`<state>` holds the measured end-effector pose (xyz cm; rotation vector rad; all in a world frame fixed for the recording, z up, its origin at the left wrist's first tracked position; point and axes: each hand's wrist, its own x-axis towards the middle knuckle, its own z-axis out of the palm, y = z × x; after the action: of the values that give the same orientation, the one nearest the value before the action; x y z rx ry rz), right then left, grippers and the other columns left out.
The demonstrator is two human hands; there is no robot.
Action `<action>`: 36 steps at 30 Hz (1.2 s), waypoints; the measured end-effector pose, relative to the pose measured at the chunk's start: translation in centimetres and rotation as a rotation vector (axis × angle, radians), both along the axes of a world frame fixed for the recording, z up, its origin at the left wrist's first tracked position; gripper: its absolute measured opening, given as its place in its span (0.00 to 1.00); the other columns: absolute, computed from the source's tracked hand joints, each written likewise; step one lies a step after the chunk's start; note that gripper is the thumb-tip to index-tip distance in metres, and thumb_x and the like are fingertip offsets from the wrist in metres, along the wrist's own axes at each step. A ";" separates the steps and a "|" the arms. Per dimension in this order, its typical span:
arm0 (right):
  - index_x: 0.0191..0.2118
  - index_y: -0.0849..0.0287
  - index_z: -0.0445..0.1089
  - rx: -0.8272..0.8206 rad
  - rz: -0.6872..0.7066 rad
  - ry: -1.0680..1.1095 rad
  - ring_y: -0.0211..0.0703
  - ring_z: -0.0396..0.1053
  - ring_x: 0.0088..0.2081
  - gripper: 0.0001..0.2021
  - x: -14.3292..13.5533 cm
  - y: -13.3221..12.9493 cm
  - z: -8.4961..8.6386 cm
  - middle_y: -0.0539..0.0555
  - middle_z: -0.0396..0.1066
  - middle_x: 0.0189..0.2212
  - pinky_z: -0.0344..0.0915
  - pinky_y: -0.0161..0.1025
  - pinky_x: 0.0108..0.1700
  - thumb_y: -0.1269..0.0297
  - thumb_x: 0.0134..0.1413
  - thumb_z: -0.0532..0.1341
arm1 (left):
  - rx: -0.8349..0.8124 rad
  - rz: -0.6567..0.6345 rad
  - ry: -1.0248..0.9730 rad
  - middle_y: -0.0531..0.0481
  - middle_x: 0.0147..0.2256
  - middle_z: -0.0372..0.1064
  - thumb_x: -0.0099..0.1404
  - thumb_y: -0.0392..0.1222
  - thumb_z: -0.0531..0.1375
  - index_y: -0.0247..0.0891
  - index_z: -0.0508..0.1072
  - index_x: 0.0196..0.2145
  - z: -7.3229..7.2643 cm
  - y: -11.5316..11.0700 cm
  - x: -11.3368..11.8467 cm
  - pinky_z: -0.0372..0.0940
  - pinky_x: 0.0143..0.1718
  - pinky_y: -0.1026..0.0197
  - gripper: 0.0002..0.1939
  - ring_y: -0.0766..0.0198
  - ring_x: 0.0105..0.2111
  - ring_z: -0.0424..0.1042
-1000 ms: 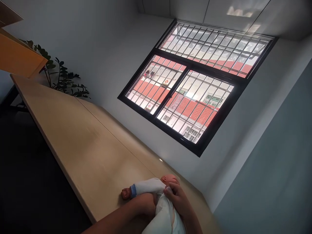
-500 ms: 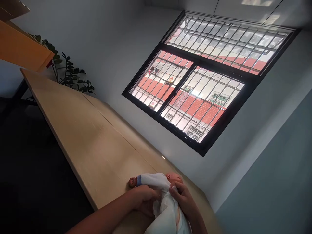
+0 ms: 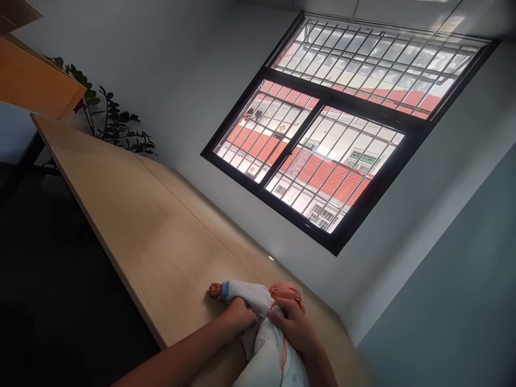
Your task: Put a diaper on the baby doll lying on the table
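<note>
A baby doll (image 3: 287, 292) in a white garment (image 3: 266, 352) lies on the wooden table (image 3: 133, 215) at the bottom of the view, one sleeved arm with a blue cuff (image 3: 224, 290) stretched out to the left. My left hand (image 3: 238, 317) grips the white cloth at the doll's shoulder. My right hand (image 3: 293, 325) pinches the garment near the doll's neck and chest. The doll's lower body is cut off by the frame's edge.
The long table runs along a grey wall with a black-framed barred window (image 3: 330, 134). A leafy plant (image 3: 108, 121) stands at the table's far end, beside an orange-brown cabinet (image 3: 32, 86). Dark floor lies left of the table.
The view has tilted slightly, bringing the doll's head more into sight. My left hand has shifted up onto the doll's shoulder cloth; my right hand stays on the garment near the neck.
</note>
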<state>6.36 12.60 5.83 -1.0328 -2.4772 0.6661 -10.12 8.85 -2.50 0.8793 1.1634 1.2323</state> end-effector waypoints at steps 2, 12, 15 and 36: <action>0.25 0.58 0.63 0.029 -0.032 -0.064 0.40 0.56 0.31 0.14 -0.2 -0.1 0.0 0.48 0.56 0.24 0.53 0.37 0.35 0.54 0.52 0.61 | 0.021 0.017 0.038 0.47 0.35 0.73 0.43 0.29 0.65 0.37 0.70 0.41 -0.2 -0.1 -0.5 0.69 0.29 0.60 0.24 0.47 0.41 0.76; 0.23 0.58 0.64 0.068 -0.120 -0.242 0.40 0.57 0.32 0.11 -1.0 -1.1 0.2 0.48 0.60 0.24 0.51 0.36 0.32 0.59 0.48 0.63 | 0.016 -0.065 -0.040 0.53 0.28 0.70 0.47 0.35 0.67 0.39 0.71 0.34 -0.5 -1.7 -2.5 0.71 0.34 0.60 0.14 0.54 0.36 0.76; 0.23 0.58 0.65 0.069 -0.114 -0.224 0.40 0.58 0.33 0.11 -1.1 -1.1 0.3 0.48 0.60 0.24 0.52 0.36 0.33 0.59 0.49 0.63 | 0.016 -0.059 -0.099 0.54 0.28 0.69 0.49 0.34 0.64 0.40 0.70 0.35 -0.5 -1.7 -1.8 0.70 0.32 0.63 0.13 0.58 0.34 0.75; 0.27 0.57 0.73 -0.032 0.032 -0.017 0.40 0.60 0.29 0.11 -1.1 -1.1 0.8 0.49 0.63 0.23 0.58 0.37 0.32 0.54 0.45 0.68 | 0.055 0.016 -0.025 0.55 0.23 0.60 0.58 0.32 0.55 0.39 0.65 0.30 -0.3 -3.2 -1.0 0.62 0.28 0.64 0.04 0.64 0.26 0.68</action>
<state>5.30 11.46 6.63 -1.0163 -2.5098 0.7122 -11.11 5.68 -2.77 0.8946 1.1226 1.2902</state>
